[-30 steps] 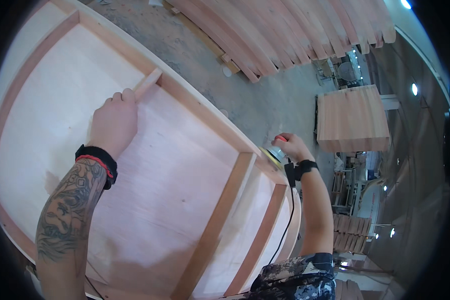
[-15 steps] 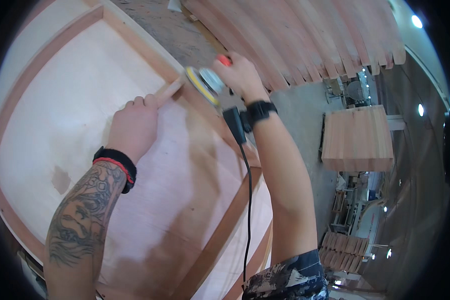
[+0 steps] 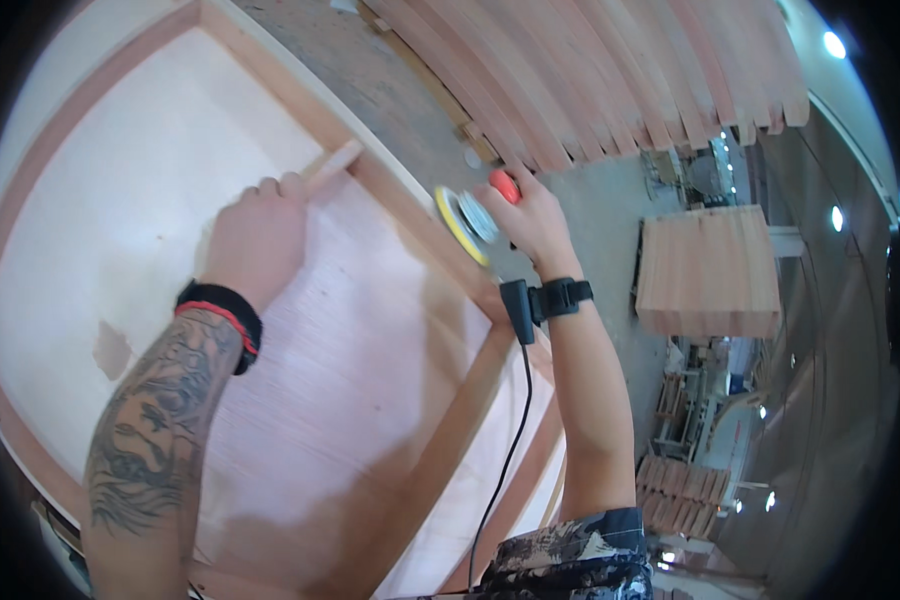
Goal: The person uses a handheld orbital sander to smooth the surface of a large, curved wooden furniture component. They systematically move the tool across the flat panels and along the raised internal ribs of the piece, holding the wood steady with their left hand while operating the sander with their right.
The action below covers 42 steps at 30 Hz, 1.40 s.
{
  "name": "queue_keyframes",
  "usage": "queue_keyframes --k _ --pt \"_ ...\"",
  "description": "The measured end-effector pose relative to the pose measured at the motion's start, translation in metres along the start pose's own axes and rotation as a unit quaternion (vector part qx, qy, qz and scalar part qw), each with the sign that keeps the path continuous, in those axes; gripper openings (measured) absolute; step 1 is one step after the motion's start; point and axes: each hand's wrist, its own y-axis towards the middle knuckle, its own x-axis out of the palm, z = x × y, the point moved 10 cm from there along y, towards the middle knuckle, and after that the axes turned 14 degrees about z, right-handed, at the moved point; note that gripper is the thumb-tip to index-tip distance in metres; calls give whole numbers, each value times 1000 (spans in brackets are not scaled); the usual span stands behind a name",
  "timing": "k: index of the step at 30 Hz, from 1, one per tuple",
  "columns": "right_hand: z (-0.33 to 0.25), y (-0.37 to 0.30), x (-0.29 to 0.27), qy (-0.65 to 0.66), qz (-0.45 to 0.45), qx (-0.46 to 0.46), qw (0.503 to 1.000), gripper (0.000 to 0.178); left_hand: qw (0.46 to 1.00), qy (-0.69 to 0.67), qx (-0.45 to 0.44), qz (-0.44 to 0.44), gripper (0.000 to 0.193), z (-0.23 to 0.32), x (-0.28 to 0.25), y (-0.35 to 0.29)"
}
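Note:
A large wooden frame with a pale panel [image 3: 290, 390] inside it lies before me. My left hand [image 3: 260, 235] is closed around a wooden crossbar [image 3: 335, 170] of that frame, whose far end meets the right-hand rail [image 3: 410, 205]. In my right hand [image 3: 540, 225] is a round disc sander [image 3: 465, 222] with a red grip and a yellow-edged pad. The pad is tilted on edge, at the outer side of the rail; whether it touches the wood I cannot tell.
Stacked wooden boards [image 3: 590, 70] stand at the far right beyond the frame. A black cable [image 3: 510, 440] hangs from a black block [image 3: 517, 310] at my right wrist. Farther off are a wooden block stack [image 3: 710, 270] and a slatted stack [image 3: 680, 497].
My right hand has moved the sander rightward and nearer along the frame's rail. My left hand keeps its grip on the crossbar, shifted slightly left in view.

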Motion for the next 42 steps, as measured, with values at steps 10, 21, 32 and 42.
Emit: queue_keyframes --k 10,21,32,42 --pt "232 -127 -71 -145 2 201 969 62 1000 -4 6 -3 10 0 3 1" --pt "75 -102 -55 147 -4 55 988 65 1000 -11 -10 4 11 -4 -3 -1" --pt "-147 -50 -27 109 124 -299 940 56 999 -30 -14 -3 12 -2 0 0" --pt "-102 -117 -33 -75 80 -449 887 47 1000 -26 -12 8 13 -4 -1 -1"
